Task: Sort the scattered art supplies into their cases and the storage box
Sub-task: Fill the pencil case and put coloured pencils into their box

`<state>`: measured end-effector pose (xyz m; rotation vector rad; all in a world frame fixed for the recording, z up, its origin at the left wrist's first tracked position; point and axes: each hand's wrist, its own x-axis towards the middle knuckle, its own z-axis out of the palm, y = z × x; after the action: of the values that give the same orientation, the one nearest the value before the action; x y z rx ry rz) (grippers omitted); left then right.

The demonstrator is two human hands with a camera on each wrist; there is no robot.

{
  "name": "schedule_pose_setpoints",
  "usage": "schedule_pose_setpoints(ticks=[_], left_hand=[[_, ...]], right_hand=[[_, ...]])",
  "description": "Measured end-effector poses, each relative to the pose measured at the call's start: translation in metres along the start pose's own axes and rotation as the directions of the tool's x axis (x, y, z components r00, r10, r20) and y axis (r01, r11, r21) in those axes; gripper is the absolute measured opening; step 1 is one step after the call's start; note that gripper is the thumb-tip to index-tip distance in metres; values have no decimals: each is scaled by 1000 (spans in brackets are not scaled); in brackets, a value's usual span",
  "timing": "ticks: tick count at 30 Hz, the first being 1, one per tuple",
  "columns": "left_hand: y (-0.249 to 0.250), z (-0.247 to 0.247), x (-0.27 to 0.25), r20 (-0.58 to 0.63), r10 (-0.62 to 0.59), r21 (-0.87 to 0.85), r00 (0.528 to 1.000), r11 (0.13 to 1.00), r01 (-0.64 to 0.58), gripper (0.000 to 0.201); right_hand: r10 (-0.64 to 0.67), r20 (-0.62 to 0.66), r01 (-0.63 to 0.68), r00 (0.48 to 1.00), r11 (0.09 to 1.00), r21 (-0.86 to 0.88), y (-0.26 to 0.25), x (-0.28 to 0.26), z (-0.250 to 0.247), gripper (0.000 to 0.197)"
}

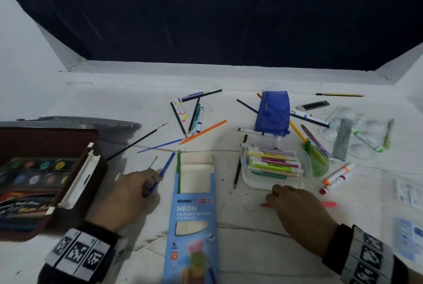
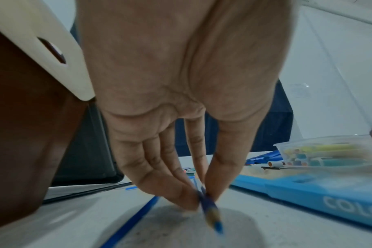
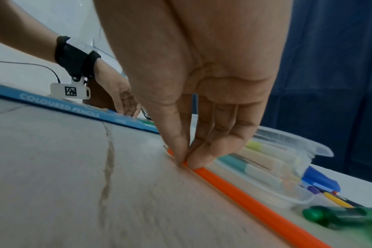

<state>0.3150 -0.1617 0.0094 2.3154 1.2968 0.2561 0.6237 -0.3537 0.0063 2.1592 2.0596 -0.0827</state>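
Note:
My left hand (image 1: 152, 186) pinches a blue pencil (image 1: 165, 167) just left of the open blue Neon pencil box (image 1: 193, 215). In the left wrist view its fingertips (image 2: 189, 199) grip that pencil (image 2: 211, 211) close to the sharpened tip, just above the table. A green pencil (image 1: 178, 173) lies inside the box. To the right of the box, my right hand (image 1: 271, 201) pinches an orange-red pencil (image 1: 329, 204) that lies flat on the table. Thumb and forefinger meet on the pencil (image 3: 244, 193) in the right wrist view.
An open watercolour case (image 1: 34, 180) stands at the left. A clear tub of markers (image 1: 247, 178) sits just beyond my right hand, with a green cup (image 1: 320, 167), a blue pouch (image 1: 273, 112) and a clear palette (image 1: 366, 144) behind. Loose pencils, brushes and markers (image 1: 194, 116) lie scattered mid-table.

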Motion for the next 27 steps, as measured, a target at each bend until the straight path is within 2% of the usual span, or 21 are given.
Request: schedule_pose_setpoints(ticks=[3,6,8,10,13,15,18,21,23,27], left_hand=[[-3,-6,-11,-97,-17,-59,995,998,11,25],[-1,-16,-17,-187,-27,-197,982,980,-10,40],[6,-23,-19,-258,-33,-295,966,955,-47,40],[16,-32,-19,-323,-46,-394,945,915,-91,35],[34,-46,-18,-418,-74,-517,906,839,-170,33],[44,-52,-13,-456,-107,-589,884,781,-209,35],[53,-54,2,-476,-154,-671,866,699,-245,36],[52,-46,25,-472,-207,-689,857,693,-213,31],[51,-38,41,-457,-204,-656,866,735,-173,27],[48,-18,68,-425,-98,-473,900,872,-128,15]], right_hand=[[-91,-9,91,996,979,180,-14,5,-21,15],[-130,-180,195,975,887,418,-27,14,-50,13],[-74,-318,247,945,799,549,-35,24,-69,5],[38,-403,270,914,685,677,-39,42,-81,3],[171,-433,285,885,537,794,-49,73,-86,6],[221,-433,292,874,473,831,-57,92,-82,6],[266,-438,286,859,461,840,-69,114,-72,9],[288,-407,239,867,477,846,-73,129,-67,10],[273,-379,212,884,490,846,-76,136,-62,9],[275,-346,168,897,512,842,-79,149,-49,11]])
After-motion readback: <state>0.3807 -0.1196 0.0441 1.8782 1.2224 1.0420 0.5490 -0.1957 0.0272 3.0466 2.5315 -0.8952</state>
